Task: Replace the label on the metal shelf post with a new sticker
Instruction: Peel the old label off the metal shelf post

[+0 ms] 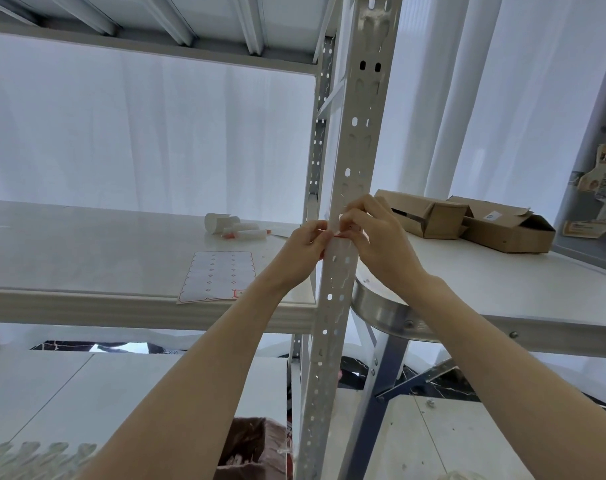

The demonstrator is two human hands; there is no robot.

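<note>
The perforated white metal shelf post (355,147) runs up the middle of the view. A small white sticker with a red border (339,233) lies against the post's front face at shelf height. My left hand (303,245) pinches its left edge from the left of the post. My right hand (374,233) reaches from the right, its fingertips on the sticker's upper right part against the post. Most of the sticker is hidden by my fingers. A sheet of red-bordered labels (216,275) lies flat on the shelf (87,244), left of the post.
A few white rolls and red-tipped pieces (235,226) lie on the shelf behind the label sheet. Two open cardboard boxes (468,220) sit on a white round-cornered table (502,289) right of the post. A brown bin (253,448) stands on the floor below.
</note>
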